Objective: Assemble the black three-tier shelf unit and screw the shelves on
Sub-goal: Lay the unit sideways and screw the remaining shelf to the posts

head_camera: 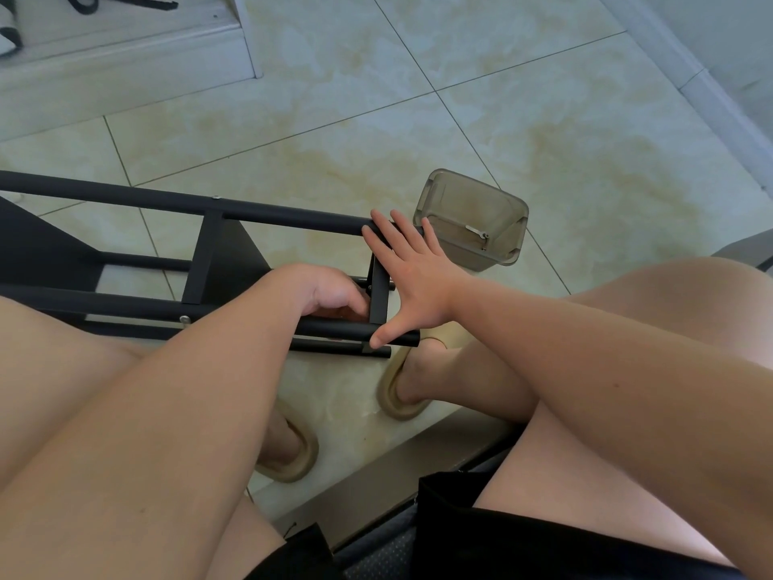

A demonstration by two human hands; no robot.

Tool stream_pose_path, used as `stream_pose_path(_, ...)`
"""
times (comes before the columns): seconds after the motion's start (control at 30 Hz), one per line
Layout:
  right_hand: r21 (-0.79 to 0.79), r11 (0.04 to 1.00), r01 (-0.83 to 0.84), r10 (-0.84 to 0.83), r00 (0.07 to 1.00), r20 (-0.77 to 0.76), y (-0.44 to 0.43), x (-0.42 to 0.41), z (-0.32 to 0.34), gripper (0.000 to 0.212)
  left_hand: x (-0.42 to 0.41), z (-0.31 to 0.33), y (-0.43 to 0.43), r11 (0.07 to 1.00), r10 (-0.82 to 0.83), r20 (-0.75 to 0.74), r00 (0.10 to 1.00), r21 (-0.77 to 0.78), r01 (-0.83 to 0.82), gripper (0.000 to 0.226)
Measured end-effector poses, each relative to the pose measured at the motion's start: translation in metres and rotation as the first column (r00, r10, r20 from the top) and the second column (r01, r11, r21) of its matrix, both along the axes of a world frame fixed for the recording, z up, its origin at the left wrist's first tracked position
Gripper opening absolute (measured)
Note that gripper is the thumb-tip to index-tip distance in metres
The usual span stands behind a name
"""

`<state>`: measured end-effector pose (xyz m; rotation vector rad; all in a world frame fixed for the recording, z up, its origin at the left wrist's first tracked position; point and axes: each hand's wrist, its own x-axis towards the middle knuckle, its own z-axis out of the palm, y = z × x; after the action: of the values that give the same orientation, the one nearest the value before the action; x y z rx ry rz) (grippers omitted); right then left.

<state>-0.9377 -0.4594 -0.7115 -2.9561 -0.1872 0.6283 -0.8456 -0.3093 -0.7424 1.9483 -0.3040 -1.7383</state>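
- The black shelf unit lies on its side on the tiled floor. It reaches from the left edge of the view to the centre, just beyond the seated person's knees.
- Two of its long round tubes run left to right: a far tube and a near tube. A flat end crossbar joins them at the right end.
- A screw head shows on the near tube, and another sits on the far tube where a shelf edge meets it.
- The right hand is spread wide with straight fingers, flat against the right end of the frame. Its fingertips touch the far tube and its thumb lies on the near tube. It grasps nothing.
- The left hand reaches inside the frame, just left of the end crossbar. Its fingers curl under and away from the camera, so it cannot be told whether they hold anything.
- A translucent grey tub stands on the floor just right of the far tube's end, with a small metal tool lying in it.
- Tan slippers are on the person's feet, near the frame's right end.
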Motion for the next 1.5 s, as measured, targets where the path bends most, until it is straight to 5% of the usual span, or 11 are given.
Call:
stream_pose_path(0.2, -0.002, 1.0, 0.001, -0.001, 1.0, 0.001, -0.0001, -0.0002, -0.0006, 0.155, -0.0013, 0.0046, 0.0013, 1.0, -0.007, -0.111, 0.994, -0.013, 0.006, 0.019)
stream_pose_path(0.5, 0.004, 1.0, 0.004, -0.004, 1.0, 0.0, 0.0, -0.0003, -0.0005, 0.155, -0.0008, 0.0025, 0.0005, 1.0, -0.007, -0.025, 1.0, -0.014, 0.007, 0.022)
stream_pose_path(0.7, -0.002, 1.0, 0.004, -0.004, 1.0, 0.0, 0.0, -0.0004, -0.001, 0.155, -0.0008, 0.0059, 0.0019, 1.0, 0.009, -0.112, 0.994, 0.013, -0.008, 0.024)
stream_pose_path(0.83, -0.003, 1.0, 0.004, -0.004, 1.0, -0.005, -0.0002, 0.0001, -0.0009, 0.155, -0.0019, 0.0035, 0.0006, 1.0, 0.018, -0.004, 1.0, 0.019, -0.018, 0.012)
stream_pose_path(0.97, 0.003, 1.0, 0.002, -0.002, 1.0, -0.004, 0.0, 0.0, -0.0012, 0.154, -0.0012, 0.0013, 0.0, 1.0, -0.017, 0.04, 0.999, 0.022, 0.016, 0.032)
stream_pose_path(1.13, 0.004, 1.0, -0.001, 0.001, 1.0, -0.003, -0.0005, 0.0002, -0.0011, 0.154, -0.0011, 0.0053, 0.0022, 1.0, -0.004, -0.06, 0.998, 0.016, 0.005, 0.018)
stream_pose_path(1.5, 0.003, 1.0, -0.001, 0.001, 1.0, -0.006, -0.0007, 0.0001, -0.0009, 0.155, -0.0022, 0.0059, 0.0007, 1.0, -0.024, -0.015, 1.0, 0.012, 0.024, 0.034)
